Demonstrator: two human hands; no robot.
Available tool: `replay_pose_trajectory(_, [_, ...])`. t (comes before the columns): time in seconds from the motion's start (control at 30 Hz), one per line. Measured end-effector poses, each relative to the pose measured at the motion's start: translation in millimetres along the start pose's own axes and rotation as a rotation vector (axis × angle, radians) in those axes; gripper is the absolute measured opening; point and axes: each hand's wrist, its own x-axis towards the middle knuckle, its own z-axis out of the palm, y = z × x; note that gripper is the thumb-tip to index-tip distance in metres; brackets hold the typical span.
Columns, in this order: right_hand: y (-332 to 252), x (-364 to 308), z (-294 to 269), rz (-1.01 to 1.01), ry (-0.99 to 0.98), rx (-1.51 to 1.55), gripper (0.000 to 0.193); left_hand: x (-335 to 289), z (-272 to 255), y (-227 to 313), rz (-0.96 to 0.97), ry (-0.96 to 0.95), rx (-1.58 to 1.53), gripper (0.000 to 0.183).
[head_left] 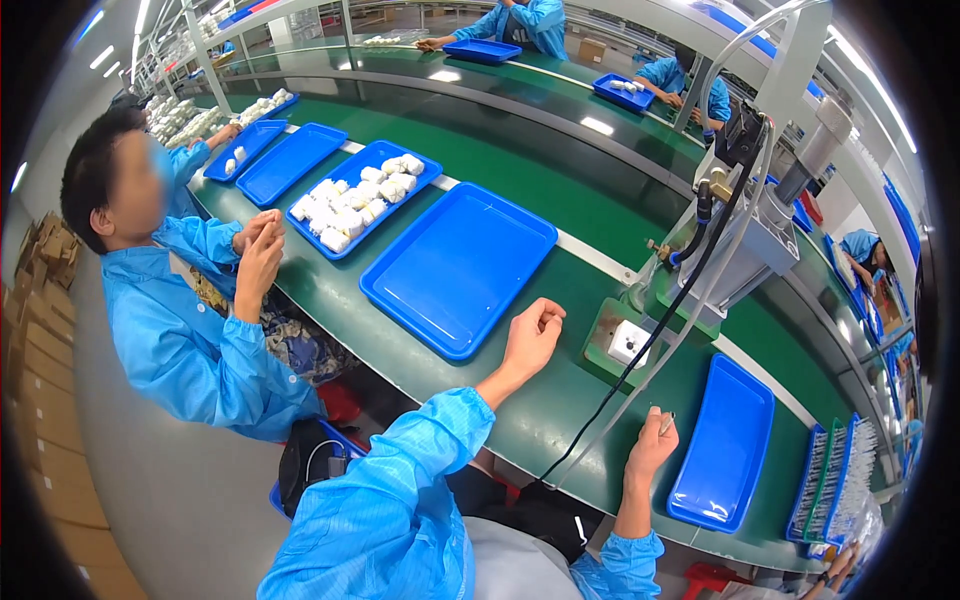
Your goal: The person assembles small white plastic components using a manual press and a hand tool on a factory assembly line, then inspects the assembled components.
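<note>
My left hand [533,338] hovers over the green bench between a blue tray [462,268] and the press, its fingers curled in; anything inside them is hidden. Between the thumb and fingers of my right hand [648,450] is a small silvery piece [667,422], too small to name. That hand is beside a narrower blue tray [722,445]. Just ahead of both hands, a white square plug-like block [629,342] with dark holes sits in a green fixture [604,345] beneath the press [735,255].
A black cable [655,335] hangs from the press across the bench. At left, a blue tray [420,172] holds several white blocks [345,212], near a seated co-worker [200,320]. Racks of clear thin parts [848,480] stand at far right. A green conveyor [560,190] runs behind.
</note>
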Motion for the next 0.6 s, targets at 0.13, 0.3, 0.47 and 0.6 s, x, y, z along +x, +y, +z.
replay_pose_trajectory(0.13, [-9.5, -1.8, 4.0, 0.053, 0.006, -0.006, 0.044, -0.9, -2.9, 4.8, -0.03, 0.0, -0.018, 0.01])
replay_pose_trajectory(0.3, [-7.8, -0.8, 3.4, 0.062, 0.003, -0.014, 0.044, -5.5, -12.2, 22.0, 0.084, 0.011, -0.058, 0.009])
replay_pose_trajectory(0.47, [-10.2, 1.1, 4.8, 0.072, 0.001, -0.024, 0.044, 49.5, -76.0, 81.3, 0.448, 0.195, 0.272, 0.013])
replay_pose_trajectory(0.6, [-14.9, 0.7, 7.7, 0.041, -0.008, -0.013, 0.044, 145.6, -171.0, 68.9, 0.364, 0.458, 0.94, 0.033])
